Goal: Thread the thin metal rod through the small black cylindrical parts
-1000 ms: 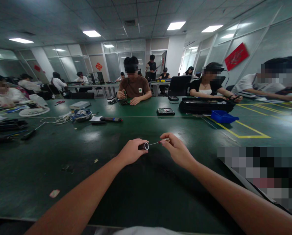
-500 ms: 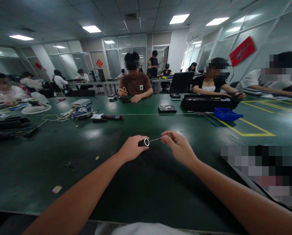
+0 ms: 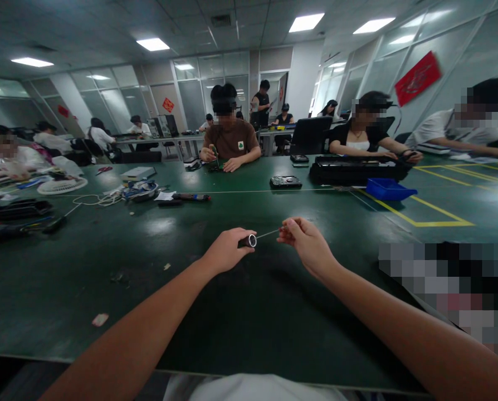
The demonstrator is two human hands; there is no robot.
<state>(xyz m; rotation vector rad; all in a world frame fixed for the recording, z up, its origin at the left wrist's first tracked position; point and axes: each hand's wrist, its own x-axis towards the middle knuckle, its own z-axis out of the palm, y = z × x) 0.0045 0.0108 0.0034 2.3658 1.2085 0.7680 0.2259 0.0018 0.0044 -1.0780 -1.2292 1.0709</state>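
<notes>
My left hand (image 3: 226, 250) is closed around a short dark cylinder (image 3: 248, 241), whose end has a bright silver ring and faces toward me. Between the fingers of my right hand (image 3: 309, 245) is a thin screwdriver (image 3: 268, 233); its reddish handle is mostly covered by them. The slim metal shaft slants down to the left and reaches the cylinder's edge. Whether the tip touches the cylinder or passes behind it, I cannot tell. Both hands are held above the green table (image 3: 240, 328).
Beyond my hands lie a hard drive (image 3: 286, 182), a blue tray (image 3: 389, 190) and a long black casing (image 3: 357, 170). To the left are cables (image 3: 138, 190), a dark tool (image 3: 191, 197) and a white fan grille (image 3: 62, 186). Co-workers sit across the table.
My right hand has shifted slightly up and right, its fingers now covering more of the screwdriver handle. The left hand holds the cylinder almost in the same place.
</notes>
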